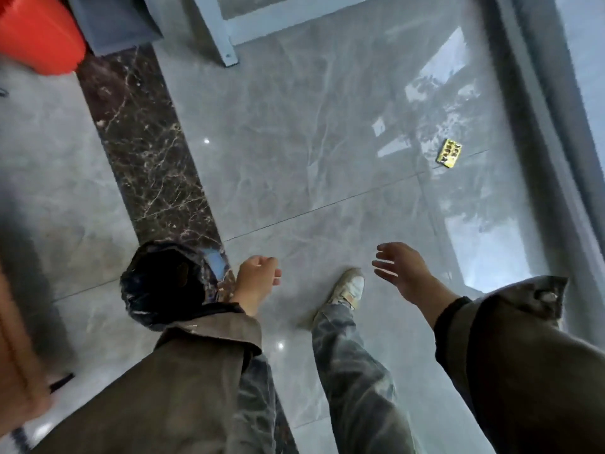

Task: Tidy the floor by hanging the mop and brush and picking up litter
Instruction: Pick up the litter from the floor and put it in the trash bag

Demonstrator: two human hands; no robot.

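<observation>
Head view, looking down: the left hand (pixel 257 283) is loosely curled beside a black bag (pixel 163 286) by the wrist, though whether it grips the bag I cannot tell, while the right hand (pixel 404 273) is spread wide and empty above a shoe (pixel 350 286). Well beyond, ahead and to the right, a small yellow wrapper (pixel 449 153) lies flat on the glossy grey floor (pixel 294 132), its long axis pointing away, nearer the right hand. Farther off stand a red bucket (pixel 39 34) and a grey frame (pixel 219 37).
</observation>
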